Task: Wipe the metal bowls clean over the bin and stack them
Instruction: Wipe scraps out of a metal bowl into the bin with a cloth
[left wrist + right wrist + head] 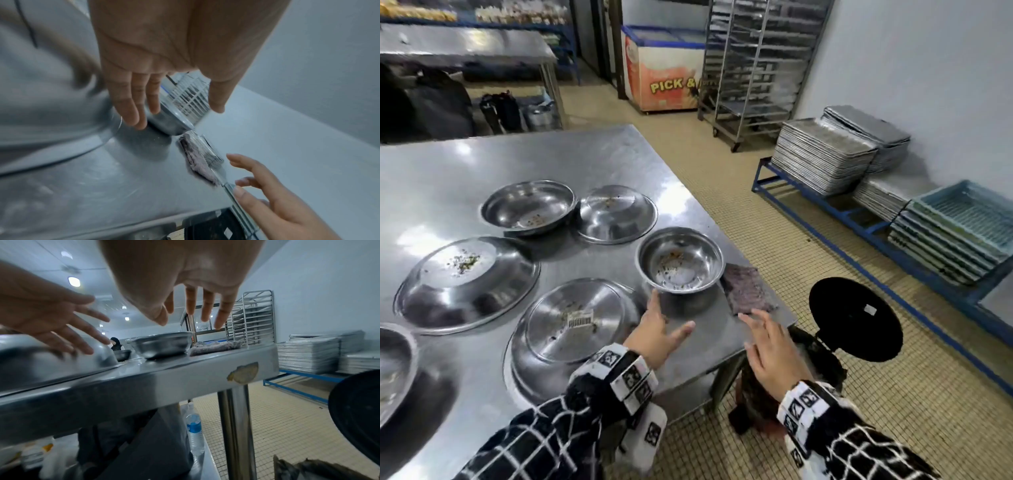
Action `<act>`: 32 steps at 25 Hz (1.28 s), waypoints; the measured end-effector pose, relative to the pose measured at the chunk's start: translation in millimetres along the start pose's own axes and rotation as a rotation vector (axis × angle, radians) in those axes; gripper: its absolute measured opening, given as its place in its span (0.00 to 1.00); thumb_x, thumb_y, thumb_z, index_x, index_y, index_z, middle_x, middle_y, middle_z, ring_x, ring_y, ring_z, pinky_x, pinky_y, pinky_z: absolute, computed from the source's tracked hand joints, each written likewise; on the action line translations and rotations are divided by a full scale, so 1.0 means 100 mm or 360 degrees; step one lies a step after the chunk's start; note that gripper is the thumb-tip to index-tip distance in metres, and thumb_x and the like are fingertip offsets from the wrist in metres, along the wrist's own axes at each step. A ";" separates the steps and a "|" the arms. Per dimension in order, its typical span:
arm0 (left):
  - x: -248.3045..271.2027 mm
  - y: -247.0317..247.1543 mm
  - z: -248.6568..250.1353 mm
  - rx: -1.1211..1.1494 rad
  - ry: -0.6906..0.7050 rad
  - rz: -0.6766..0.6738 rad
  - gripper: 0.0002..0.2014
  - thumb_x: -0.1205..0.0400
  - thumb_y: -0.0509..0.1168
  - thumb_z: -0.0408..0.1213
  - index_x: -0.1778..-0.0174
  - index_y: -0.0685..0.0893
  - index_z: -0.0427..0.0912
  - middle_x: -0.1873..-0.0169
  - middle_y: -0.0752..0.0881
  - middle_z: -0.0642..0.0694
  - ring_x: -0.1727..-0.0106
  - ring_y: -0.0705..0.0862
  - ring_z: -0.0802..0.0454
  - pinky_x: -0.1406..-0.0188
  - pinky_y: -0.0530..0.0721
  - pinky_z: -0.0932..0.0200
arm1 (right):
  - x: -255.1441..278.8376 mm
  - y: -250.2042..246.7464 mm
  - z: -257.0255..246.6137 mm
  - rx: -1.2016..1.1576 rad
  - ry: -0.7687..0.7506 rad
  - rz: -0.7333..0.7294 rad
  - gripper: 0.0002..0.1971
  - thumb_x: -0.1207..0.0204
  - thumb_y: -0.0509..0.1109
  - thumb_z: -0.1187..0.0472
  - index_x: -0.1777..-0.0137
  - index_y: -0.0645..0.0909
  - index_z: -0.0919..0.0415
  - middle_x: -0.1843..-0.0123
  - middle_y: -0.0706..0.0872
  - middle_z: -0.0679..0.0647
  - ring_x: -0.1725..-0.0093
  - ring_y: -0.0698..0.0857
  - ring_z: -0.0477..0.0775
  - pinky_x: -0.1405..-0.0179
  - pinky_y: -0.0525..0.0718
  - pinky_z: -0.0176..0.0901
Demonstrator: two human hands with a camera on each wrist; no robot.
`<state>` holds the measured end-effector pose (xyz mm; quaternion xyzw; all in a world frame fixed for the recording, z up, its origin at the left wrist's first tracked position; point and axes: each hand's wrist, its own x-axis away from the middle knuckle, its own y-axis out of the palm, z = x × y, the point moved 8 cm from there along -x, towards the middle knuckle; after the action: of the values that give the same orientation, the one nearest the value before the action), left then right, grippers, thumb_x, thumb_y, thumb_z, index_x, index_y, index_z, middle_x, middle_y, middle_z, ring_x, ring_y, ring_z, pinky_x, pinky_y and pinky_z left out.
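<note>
Several metal bowls lie on the steel table (448, 178), some upright, some upside down, with crumbs on them. My left hand (671, 310) is open with spread fingers, hovering just short of the small upright bowl (680, 260), above the edge of a large inverted bowl (575, 329). In the left wrist view my left hand (174, 112) holds nothing, and the bowl (170, 123) sits just past its fingertips. A dark cloth (748, 289) lies right of that bowl at the table corner. My right hand (751, 329) hovers open near the cloth's near end, empty. The bin (815, 363) stands below the corner, its black lid (856, 318) raised.
Stacked metal trays (825, 154) and pale blue crates (955, 229) sit on a low blue frame along the right wall. A tray rack trolley (756, 61) and a chest freezer (664, 68) stand behind. A water bottle (194, 426) stands under the table.
</note>
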<state>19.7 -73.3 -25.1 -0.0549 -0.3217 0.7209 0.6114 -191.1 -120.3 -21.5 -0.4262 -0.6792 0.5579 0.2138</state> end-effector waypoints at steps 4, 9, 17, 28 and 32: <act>-0.59 0.00 -0.20 0.0505 -0.0390 0.0308 0.59 0.32 0.69 0.66 0.18 0.38 0.45 0.28 0.72 0.32 0.39 0.82 0.31 0.38 0.80 0.38 | -0.72 0.19 0.25 0.0240 0.0197 -0.0287 0.27 0.16 0.54 0.52 0.17 0.54 0.51 0.17 0.55 0.58 0.20 0.57 0.63 0.20 0.57 0.56; -1.23 0.14 -0.61 0.0679 -0.0692 0.0492 0.63 0.50 0.66 0.75 0.25 0.62 0.35 0.34 0.79 0.30 0.37 0.80 0.29 0.38 0.78 0.33 | -1.03 0.65 0.72 0.0425 0.0375 -0.0618 0.33 0.17 0.56 0.45 0.17 0.47 0.48 0.16 0.52 0.54 0.18 0.54 0.61 0.21 0.59 0.60; -1.00 0.15 -0.26 0.1050 -0.0658 0.0347 0.27 0.24 0.66 0.36 0.33 0.62 0.42 0.41 0.78 0.30 0.49 0.84 0.26 0.82 0.84 0.51 | -0.87 0.56 0.91 0.0207 0.0461 -0.0446 0.22 0.18 0.58 0.53 0.25 0.68 0.55 0.30 0.74 0.57 0.34 0.77 0.59 0.36 0.79 0.53; -0.96 0.70 0.84 0.0652 -0.0020 -0.0091 0.22 0.17 0.57 0.41 0.26 0.63 0.47 0.40 0.78 0.38 0.47 0.80 0.40 0.45 0.82 0.43 | 0.68 -0.59 1.74 -0.0438 0.1113 0.0486 0.12 0.17 0.58 0.57 0.48 0.79 0.64 0.54 0.82 0.56 0.55 0.82 0.58 0.58 0.79 0.49; -1.16 1.21 1.23 0.0481 0.0076 -0.0263 0.17 0.14 0.53 0.45 0.30 0.71 0.45 0.42 0.78 0.45 0.51 0.80 0.49 0.67 0.77 0.65 | 0.50 -0.98 2.16 -0.0807 0.1239 0.0735 0.14 0.16 0.57 0.50 0.41 0.78 0.58 0.47 0.82 0.54 0.49 0.81 0.52 0.52 0.78 0.46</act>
<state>-112.3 -234.0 -28.6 0.0472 -0.1983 0.7069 0.6773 -417.1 -204.7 -0.8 -0.7794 -0.5514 0.2086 0.2121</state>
